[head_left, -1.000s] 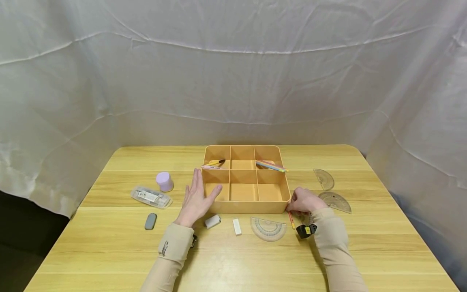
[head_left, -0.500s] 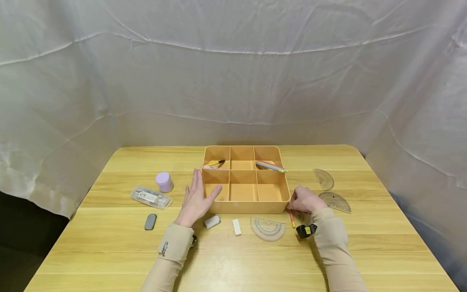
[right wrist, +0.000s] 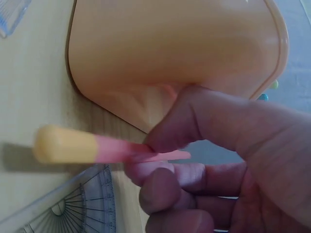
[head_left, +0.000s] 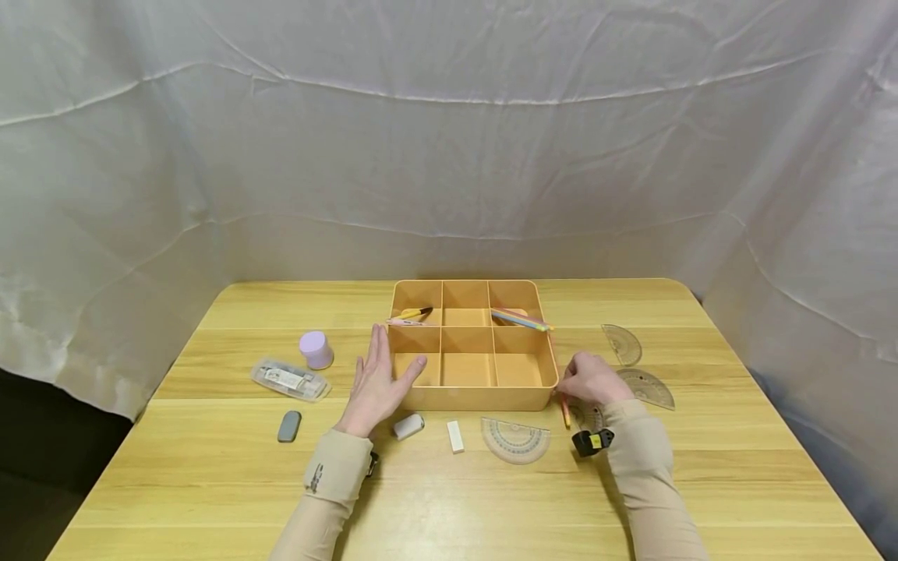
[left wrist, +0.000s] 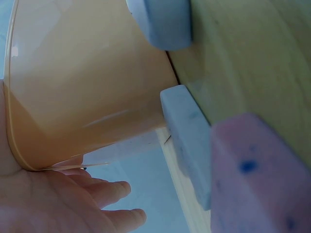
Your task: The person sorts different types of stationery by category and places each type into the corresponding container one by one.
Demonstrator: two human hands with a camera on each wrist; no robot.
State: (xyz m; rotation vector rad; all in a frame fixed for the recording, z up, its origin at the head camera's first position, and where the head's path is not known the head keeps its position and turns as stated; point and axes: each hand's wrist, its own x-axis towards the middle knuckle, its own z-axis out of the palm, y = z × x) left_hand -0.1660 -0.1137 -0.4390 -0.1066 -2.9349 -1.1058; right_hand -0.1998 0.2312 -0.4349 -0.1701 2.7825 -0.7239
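Note:
My left hand point(head_left: 375, 389) rests against the left front corner of the peach six-compartment organizer box point(head_left: 470, 399), fingers straight and thumb over its rim. At the box's right front corner, my right hand point(head_left: 592, 379) pinches a pink pen with a yellow end point(right wrist: 116, 149) between thumb and fingertips. In the right wrist view the pen's yellow end points left, above the table, beside a clear protractor point(right wrist: 80, 204). Several colored pens point(head_left: 521, 319) lie in the back right compartment and stick out over its rim. A yellow-and-black pen point(head_left: 414, 313) and a pink one sit at the back left.
White erasers point(head_left: 456, 436) and another clear protractor point(head_left: 515, 442) lie before the box. Two more protractors point(head_left: 644, 387) are on the right. Leftward stand a lilac round container point(head_left: 316, 350), a clear case point(head_left: 291, 379) and a grey eraser point(head_left: 289, 426).
My right hand has shifted slightly right and up with the pink pen, whose yellow end has moved away from the table's near edge. The left hand and box have stayed put.

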